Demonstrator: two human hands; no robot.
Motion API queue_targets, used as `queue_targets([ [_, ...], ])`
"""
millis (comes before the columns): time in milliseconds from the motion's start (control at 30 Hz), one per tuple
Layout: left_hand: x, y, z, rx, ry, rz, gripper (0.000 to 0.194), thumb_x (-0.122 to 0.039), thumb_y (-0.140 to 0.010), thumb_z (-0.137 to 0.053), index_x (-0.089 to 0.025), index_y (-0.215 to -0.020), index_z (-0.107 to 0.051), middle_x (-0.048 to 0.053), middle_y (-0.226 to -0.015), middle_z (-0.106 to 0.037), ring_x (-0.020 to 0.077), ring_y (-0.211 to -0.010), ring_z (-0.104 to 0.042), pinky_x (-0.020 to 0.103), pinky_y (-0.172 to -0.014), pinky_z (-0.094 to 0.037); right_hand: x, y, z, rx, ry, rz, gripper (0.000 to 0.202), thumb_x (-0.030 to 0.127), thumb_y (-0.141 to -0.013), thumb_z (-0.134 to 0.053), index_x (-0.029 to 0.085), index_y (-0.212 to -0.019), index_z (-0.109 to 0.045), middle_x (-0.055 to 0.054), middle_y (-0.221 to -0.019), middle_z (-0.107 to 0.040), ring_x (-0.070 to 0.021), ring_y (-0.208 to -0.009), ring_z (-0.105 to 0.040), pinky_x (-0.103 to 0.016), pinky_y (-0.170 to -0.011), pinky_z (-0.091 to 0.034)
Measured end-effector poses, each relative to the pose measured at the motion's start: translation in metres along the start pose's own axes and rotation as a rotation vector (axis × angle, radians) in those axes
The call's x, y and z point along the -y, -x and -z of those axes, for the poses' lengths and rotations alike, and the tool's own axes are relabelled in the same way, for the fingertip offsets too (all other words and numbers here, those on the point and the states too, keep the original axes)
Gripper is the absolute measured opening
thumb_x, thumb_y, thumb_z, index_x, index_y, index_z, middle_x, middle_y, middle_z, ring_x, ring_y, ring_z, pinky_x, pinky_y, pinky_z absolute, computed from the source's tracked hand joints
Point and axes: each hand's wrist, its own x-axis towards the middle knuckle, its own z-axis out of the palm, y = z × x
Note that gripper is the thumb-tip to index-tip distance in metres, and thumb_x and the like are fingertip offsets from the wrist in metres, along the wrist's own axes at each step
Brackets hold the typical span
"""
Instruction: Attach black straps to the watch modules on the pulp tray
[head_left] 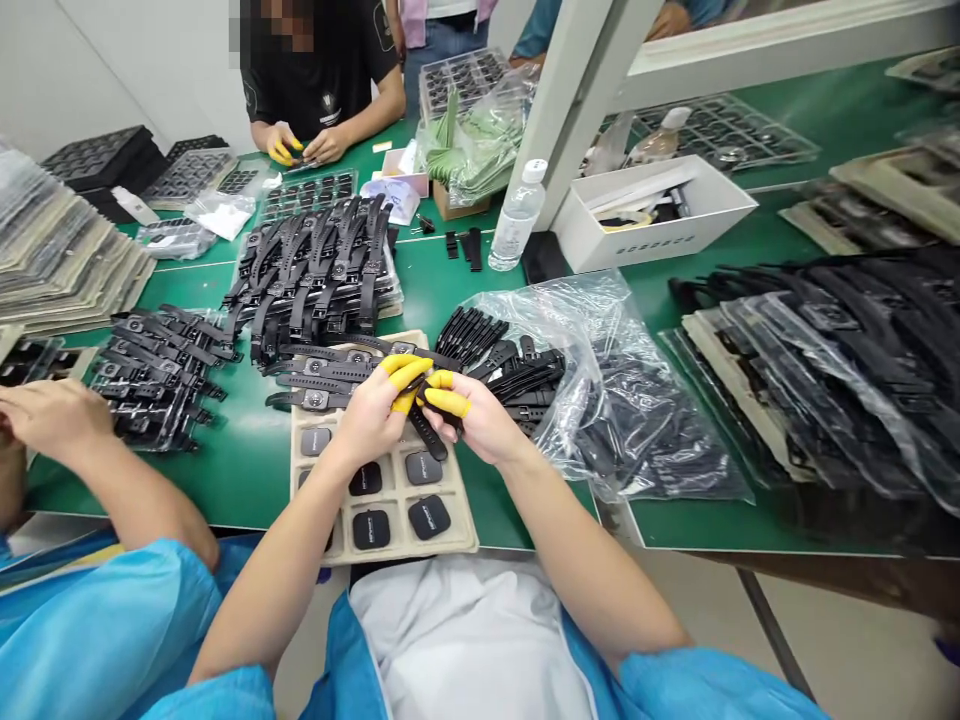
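Both of my hands meet over a beige compartment tray (469,530). Yellow finger cots cover some of their fingertips. My left hand (379,408) is closed in a pinch on a black watch strap (429,434), which hangs down between the hands. My right hand (478,415) pinches the same dark piece from the other side; the fingers hide whether a watch body is attached. Below, square black watch faces (429,517) with film lettering sit in the tray's compartments. Watches with straps (315,400) lie across the tray's far part.
Loose black straps (469,340) spill from a clear plastic bag (637,400) on the right. Stacked watches (322,260) stand ahead, near a water bottle (517,215) and white box (660,215). A co-worker's arm (112,460) is at left; another person (322,90) works opposite.
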Motion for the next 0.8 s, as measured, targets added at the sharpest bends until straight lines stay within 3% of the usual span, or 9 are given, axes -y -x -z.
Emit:
queue_targets([
  [267, -0.0010, -0.0002, -0.0011, -0.014, -0.025, -0.017, 0.054, -0.005, -0.093, -0.045, -0.021, -0.143, -0.061, 0.012, -0.138, -0.064, 0.0228, -0.131, -0.062, 0.041, -0.112, -0.055, 0.0024, 0.0000, -0.0009, 0.026, -0.012, -0.021, 0.038, 0.050, -0.080, -0.079, 0.019, -0.087, -0.057, 0.006, -0.057, -0.058, -0.0059, -0.041, -0.040, -0.020, -0.040, -0.025],
  [567, -0.0027, 0.0000, -0.0039, -0.030, -0.028, -0.014, 0.050, -0.009, -0.098, -0.043, -0.020, -0.144, -0.059, 0.013, -0.138, -0.062, 0.0227, -0.131, -0.061, 0.040, -0.112, -0.054, 0.0016, -0.0002, -0.0053, -0.019, -0.149, -0.029, 0.035, 0.045, -0.078, -0.081, 0.020, -0.085, -0.056, 0.007, -0.055, -0.056, -0.0052, -0.040, -0.036, -0.019, -0.040, -0.023],
  [800, -0.0051, -0.0007, 0.0057, 0.092, 0.073, -0.004, 0.049, -0.024, -0.105, -0.041, -0.022, -0.154, -0.051, 0.014, -0.139, -0.056, 0.0264, -0.133, -0.056, 0.047, -0.116, -0.049, 0.0008, -0.0017, -0.0050, -0.038, -0.186, -0.044, 0.036, 0.044, -0.076, -0.082, 0.021, -0.085, -0.056, 0.007, -0.055, -0.055, -0.0053, -0.039, -0.035, -0.019, -0.039, -0.020],
])
